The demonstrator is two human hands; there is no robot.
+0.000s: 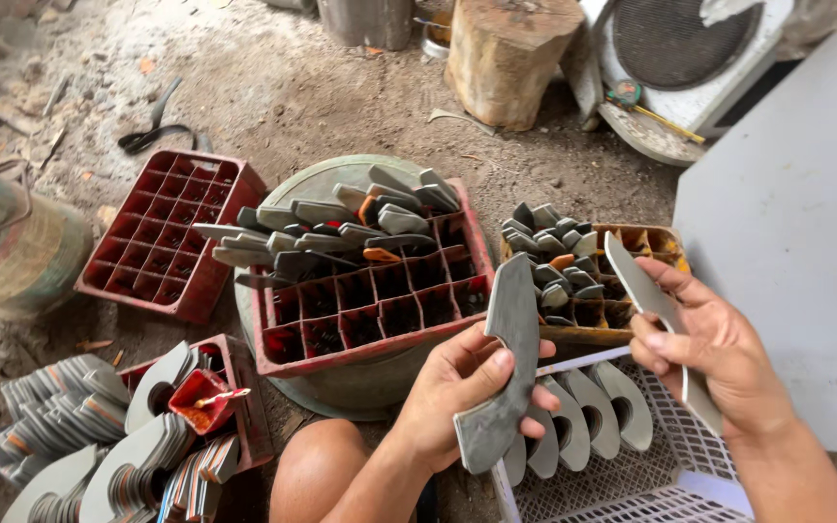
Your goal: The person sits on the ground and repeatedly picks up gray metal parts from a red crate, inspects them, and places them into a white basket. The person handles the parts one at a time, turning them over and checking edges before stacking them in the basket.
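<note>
Over the white basket (pixel 632 484), left hand (pixel 457 387) is gripping a curved grey blade (pixel 508 368) upright, fingers closed around it; right hand (pixel 709 353) is clamping a second blade (pixel 643 286), long axis tilting up-left. Red crate (pixel 370 324) is sitting just ahead, nearer the left hand.

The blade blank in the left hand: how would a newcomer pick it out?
Start at the red crate in the middle. Just below its right corner, the left hand grips a curved grey blade blank, upright, unlike those standing in the white basket.
</note>
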